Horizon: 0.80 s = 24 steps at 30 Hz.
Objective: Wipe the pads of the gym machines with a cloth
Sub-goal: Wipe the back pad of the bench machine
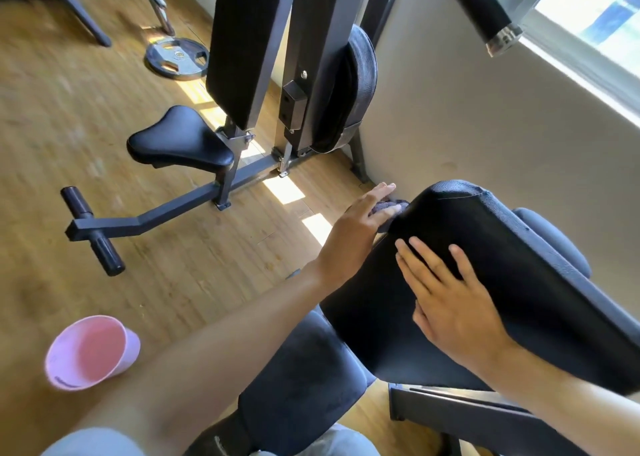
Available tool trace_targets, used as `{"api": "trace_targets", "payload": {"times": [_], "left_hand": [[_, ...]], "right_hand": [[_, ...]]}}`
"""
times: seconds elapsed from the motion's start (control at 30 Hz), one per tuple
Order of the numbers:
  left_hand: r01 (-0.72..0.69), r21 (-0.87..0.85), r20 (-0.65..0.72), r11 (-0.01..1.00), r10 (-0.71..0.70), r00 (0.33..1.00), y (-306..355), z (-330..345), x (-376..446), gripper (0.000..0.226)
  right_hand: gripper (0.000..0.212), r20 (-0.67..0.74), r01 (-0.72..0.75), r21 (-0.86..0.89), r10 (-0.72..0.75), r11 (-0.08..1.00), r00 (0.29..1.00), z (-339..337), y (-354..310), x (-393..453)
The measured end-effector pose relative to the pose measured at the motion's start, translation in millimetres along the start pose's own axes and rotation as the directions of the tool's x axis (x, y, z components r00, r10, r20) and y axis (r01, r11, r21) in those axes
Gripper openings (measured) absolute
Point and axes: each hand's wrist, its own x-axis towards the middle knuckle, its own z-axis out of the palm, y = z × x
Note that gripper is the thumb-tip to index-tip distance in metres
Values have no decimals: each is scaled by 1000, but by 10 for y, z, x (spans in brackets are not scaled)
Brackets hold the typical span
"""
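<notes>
- Left hand [349, 237]: fingers extended, pressing a grey cloth [389, 207] against the black pad's [485, 268] upper edge.
- Right hand [450, 299]: fingers straight, flat on the pad face, just beside the cloth.
- Pink cup [91, 351] on the wooden floor [69, 126], well apart from the left hand.

Nothing here can be read; the weight plate's [177, 58] markings are blurred.

L hand [356, 233] presses crumpled grey cloth [389, 207] on far edge of black padded backrest [519, 282]; R hand [450, 296] flat on it, nearer.
</notes>
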Motion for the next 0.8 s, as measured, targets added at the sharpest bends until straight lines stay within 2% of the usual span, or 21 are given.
{"api": "trace_targets", "payload": {"times": [0.1,0.3,0.43,0.53,0.63,0.8], "left_hand": [[28,-10,-32,1000,-28,999,-32,-8,31,48],[37,-122,9,992,-36,999,33,-4,-16,44],[3,-236,100,972,21,995,69,-83,-24,58],[-3,-280,160,960,50,986,43,-163,14,54],[-49,-277,203,960,109,973,-80,-225,95,46],[-133,-242,254,961,195,947,-178,-189,60,49]], "right_hand": [[71,-7,-29,28,29,999,1000,53,-53,73],[72,-61,-48,49,51,998,997,101,-73,88],[72,-73,-60,46,63,997,995,117,-97,104],[71,-72,-71,45,74,996,995,112,-111,115],[72,-54,-75,30,77,997,996,116,-116,126],[73,-37,-94,36,95,995,995,102,-153,136]]}}
